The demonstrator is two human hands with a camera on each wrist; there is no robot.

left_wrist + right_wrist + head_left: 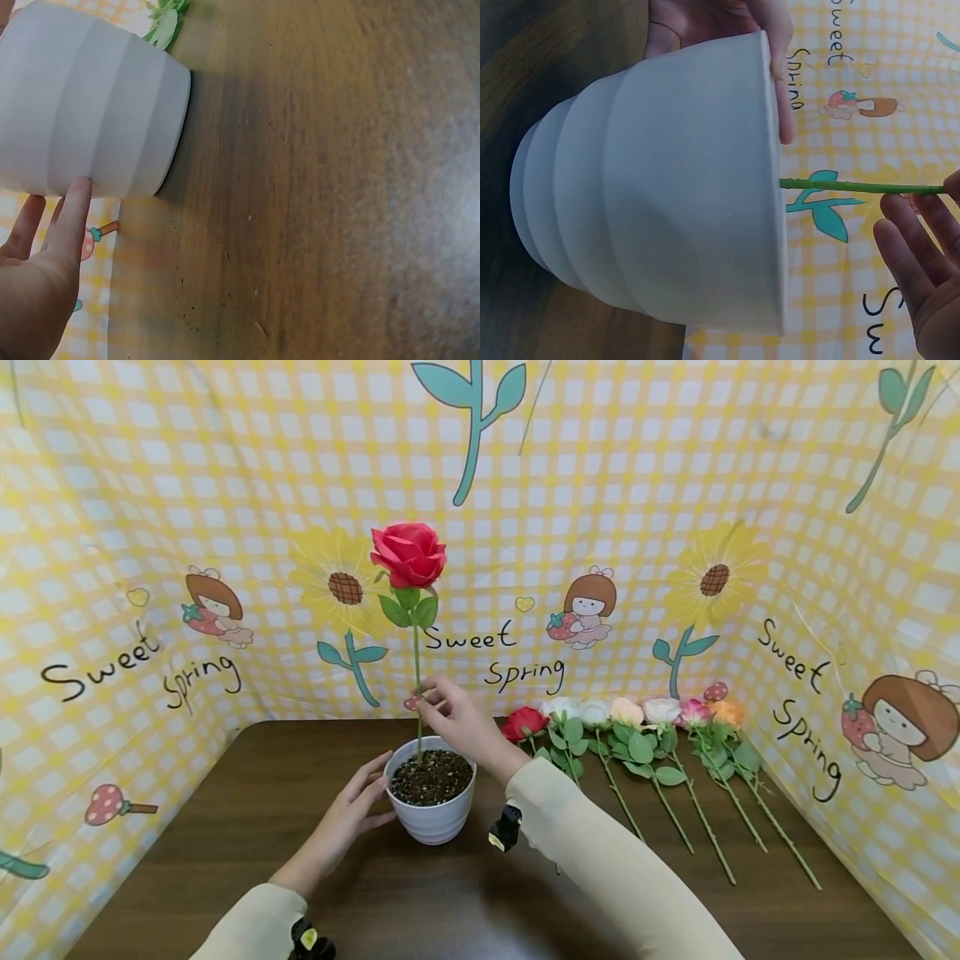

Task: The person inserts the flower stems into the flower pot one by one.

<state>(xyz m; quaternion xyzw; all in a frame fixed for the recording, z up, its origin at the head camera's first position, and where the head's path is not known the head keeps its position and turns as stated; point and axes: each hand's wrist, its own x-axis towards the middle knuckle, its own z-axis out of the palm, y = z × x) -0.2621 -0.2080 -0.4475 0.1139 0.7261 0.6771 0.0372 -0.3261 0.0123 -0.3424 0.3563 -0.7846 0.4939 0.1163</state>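
Observation:
A red artificial rose [409,557] stands upright, its green stem [832,185] rising from the dark soil [432,778] in a white ribbed pot [433,822]. My right hand [454,717] pinches that stem between thumb and fingers, a little above the pot's rim. On the pot's left side rests my left hand [358,806], its fingers extended against the wall. The left wrist view shows this left hand's fingers [71,217] touching the pot's side. How deep the stem goes is hidden by the soil.
Several more artificial roses lie in a row on the right of the brown table [390,893], among them a red rose [525,723] and an orange rose [726,715]. A yellow checked cloth [637,468] with printed flowers surrounds the table's back and sides. Small dark crumbs lie near the pot.

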